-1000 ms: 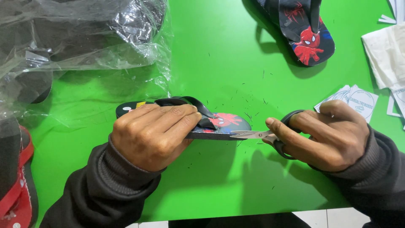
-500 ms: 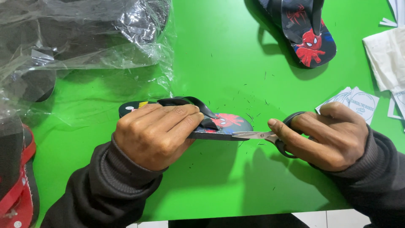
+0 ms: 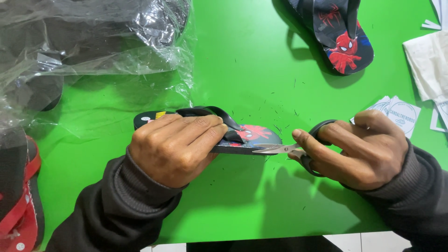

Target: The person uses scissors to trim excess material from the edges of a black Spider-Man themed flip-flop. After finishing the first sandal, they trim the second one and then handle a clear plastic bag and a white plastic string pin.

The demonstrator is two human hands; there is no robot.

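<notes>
My left hand (image 3: pixel 172 147) grips a small dark flip-flop (image 3: pixel 254 135) with a black strap and a red and blue cartoon print, holding it on edge above the green table (image 3: pixel 242 70). My right hand (image 3: pixel 364 149) holds black-handled scissors (image 3: pixel 280 149), fingers through the loops. The silver blades touch the sole's lower edge near its right end. Tiny dark trimmings lie scattered on the table around the sandal.
A matching flip-flop (image 3: pixel 340 37) lies at the top right. Clear plastic bags holding dark sandals (image 3: pixel 88 42) fill the top left. A red and black sandal (image 3: pixel 18 205) sits at the bottom left. White paper tags (image 3: pixel 396 112) and white sheets (image 3: pixel 429 60) lie at the right.
Both hands and the flip-flop stay almost in place; the scissors keep working at the sole's right end, with only slight shifts.
</notes>
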